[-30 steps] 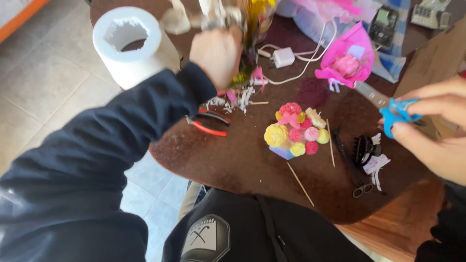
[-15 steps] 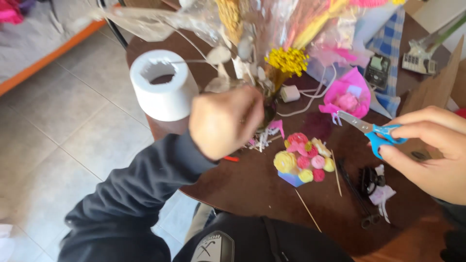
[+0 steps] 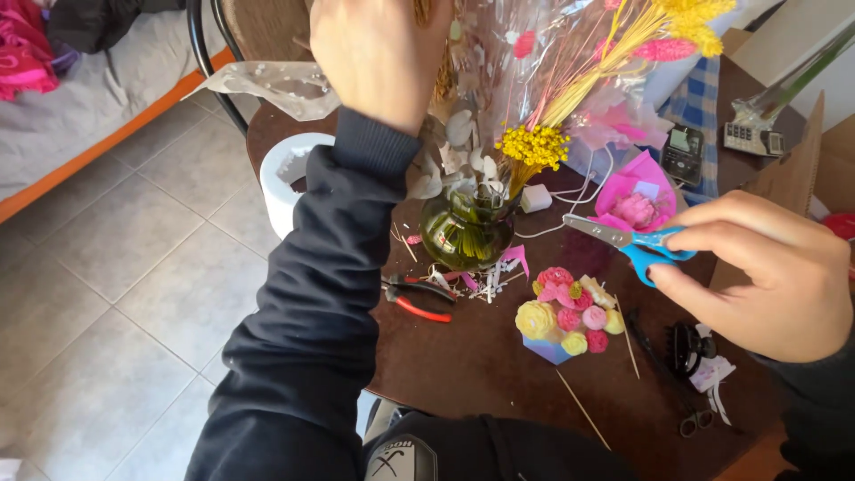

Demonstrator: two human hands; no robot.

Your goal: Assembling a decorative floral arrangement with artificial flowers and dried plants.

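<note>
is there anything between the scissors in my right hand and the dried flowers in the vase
Nothing visible. The right hand holds the blue-handled scissors over the table, blades pointing toward the dried flowers in the green glass vase, with open air between; the white cable lies lower, on the table.

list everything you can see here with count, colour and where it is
vase: 1, green glass, table centre
dried stems: bunch, yellow and pink, standing in vase
flower cluster: 1, pink, red and yellow, table in front of vase
pliers: 1, red-handled, left of cluster
tape roll: 1, white, table's left edge
pink wrap: 1, behind scissors
skewers: 2, wooden, near cluster
table: 1, dark brown, round
scissors: 1, blue-handled, in right hand
left hand: raised at the wrapped bouquet
right hand: grips scissors
</note>
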